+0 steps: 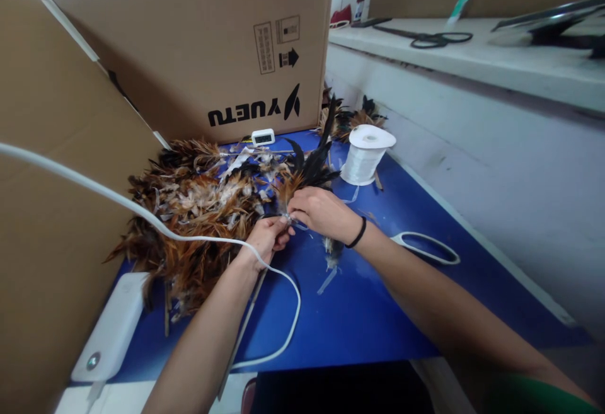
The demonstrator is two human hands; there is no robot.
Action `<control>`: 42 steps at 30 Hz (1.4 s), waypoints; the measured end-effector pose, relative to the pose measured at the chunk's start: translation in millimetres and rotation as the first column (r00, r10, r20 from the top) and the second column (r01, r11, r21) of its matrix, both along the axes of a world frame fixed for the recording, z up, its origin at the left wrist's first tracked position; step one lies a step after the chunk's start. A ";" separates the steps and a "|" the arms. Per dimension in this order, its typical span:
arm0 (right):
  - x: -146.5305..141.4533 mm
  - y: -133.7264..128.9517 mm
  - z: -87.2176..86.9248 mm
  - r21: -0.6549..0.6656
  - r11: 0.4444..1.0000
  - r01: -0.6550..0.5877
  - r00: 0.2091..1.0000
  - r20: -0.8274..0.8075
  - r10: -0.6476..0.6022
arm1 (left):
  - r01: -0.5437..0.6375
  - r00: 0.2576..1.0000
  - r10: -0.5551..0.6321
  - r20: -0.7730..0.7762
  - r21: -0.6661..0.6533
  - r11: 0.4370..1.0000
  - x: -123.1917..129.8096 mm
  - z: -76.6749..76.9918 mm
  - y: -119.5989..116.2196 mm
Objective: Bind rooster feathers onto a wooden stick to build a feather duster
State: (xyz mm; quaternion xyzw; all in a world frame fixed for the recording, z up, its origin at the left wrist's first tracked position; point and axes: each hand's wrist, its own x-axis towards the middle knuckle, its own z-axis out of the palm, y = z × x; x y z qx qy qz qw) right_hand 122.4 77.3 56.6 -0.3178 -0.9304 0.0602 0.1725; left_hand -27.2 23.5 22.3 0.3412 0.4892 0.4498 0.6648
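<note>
Over the blue table (359, 313), my left hand (271, 235) pinches the base of a feather bundle (309, 165) with black and orange-brown feathers. A thin stick (248, 316) runs down from that hand toward the table's front edge. My right hand (321, 212) is closed at the same base, its fingertips touching those of my left hand. Clear ribbon shows near the fingertips. Left of my hands lies a large pile of brown feathers (198, 212). A white spool (363, 159) of clear ribbon stands behind my right hand.
Cardboard boxes (189, 42) wall the back and left. A white power bank (113, 326) lies front left; a white cable (155, 220) crosses over my left wrist. White-handled scissors (428, 248) lie right, beneath a ledge (520, 55) holding black scissors (439, 39). A small timer (263, 137) sits behind the pile.
</note>
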 end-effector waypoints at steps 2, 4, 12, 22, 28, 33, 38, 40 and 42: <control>-0.9 0.6 -0.3 -0.003 1.000 0.011 1.000 -0.008 -0.011 | 0.009 1.000 -0.009 0.004 0.015 1.000 -0.5 -1.3 0.2; -1.5 0.9 -0.6 0.004 1.000 0.028 0.999 -0.016 -0.028 | 0.020 1.000 -0.021 0.015 0.031 0.999 -1.1 -2.7 0.7; -1.2 -4.2 -4.3 0.028 0.974 0.225 0.974 -0.045 -0.224 | 0.004 0.996 -0.006 0.089 0.024 1.000 -2.6 -2.9 1.4; 23.6 -56.0 9.8 0.203 0.947 0.250 0.902 -0.404 -0.151 | 0.020 0.969 -0.008 0.249 -0.043 0.999 -18.5 -5.9 8.8; 16.3 -108.1 -11.9 -0.146 0.969 -0.201 0.951 -0.268 0.157 | -0.018 0.950 0.036 0.310 -0.061 0.998 -25.0 -1.3 8.0; -0.2 -130.9 -29.4 -0.287 0.889 -0.357 0.925 -0.244 0.293 | -0.039 0.930 0.065 0.361 -0.077 0.996 -29.6 5.1 6.8; -24.9 -137.0 -39.4 -0.265 0.920 -0.290 0.955 -0.136 0.262 | -0.054 0.912 0.084 0.401 -0.085 0.995 -34.2 8.3 6.6; -37.1 -134.5 -43.8 -0.182 0.959 -0.216 0.976 -0.041 0.212 | -0.055 0.906 0.080 0.416 -0.072 0.996 -35.8 8.4 6.8; -49.2 -130.7 -48.0 -0.074 0.969 -0.236 0.970 0.043 0.239 | -0.055 0.903 0.076 0.422 -0.061 0.997 -37.4 8.2 7.2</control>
